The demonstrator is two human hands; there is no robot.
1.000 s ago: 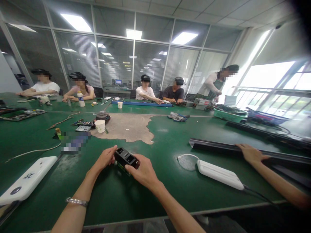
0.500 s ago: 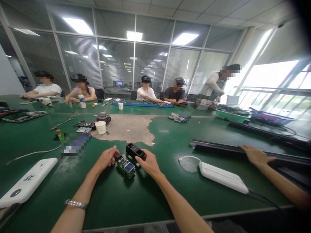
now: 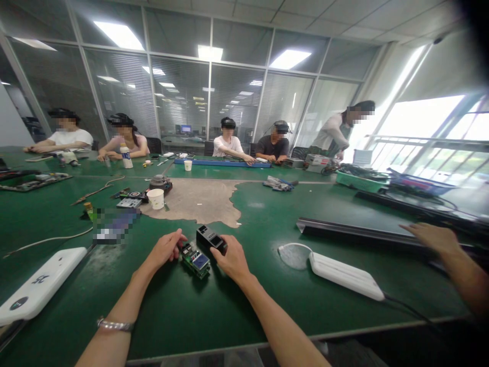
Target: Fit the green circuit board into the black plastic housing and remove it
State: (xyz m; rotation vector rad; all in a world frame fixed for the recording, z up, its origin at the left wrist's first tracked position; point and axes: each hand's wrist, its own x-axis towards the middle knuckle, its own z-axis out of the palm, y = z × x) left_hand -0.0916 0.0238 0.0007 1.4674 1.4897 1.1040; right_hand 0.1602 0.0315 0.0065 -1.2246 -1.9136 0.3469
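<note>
A green circuit board [image 3: 195,261] is lying on the table [image 3: 198,318]. The right hand [image 3: 234,257] is gripping a black case [image 3: 210,237] just beside the board, at its one o'clock. The left hand [image 3: 166,250] is curling its fingers loosely at the board's ten o'clock; whether it is holding or touching anything, I cannot tell. A paper cup [image 3: 156,200] is standing farther off at eleven o'clock, and a white box [image 3: 346,275] is lying at three o'clock.

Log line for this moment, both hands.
right hand: holds black case | left hand: beside circuit board, contact unclear | circuit board: outside black case
</note>
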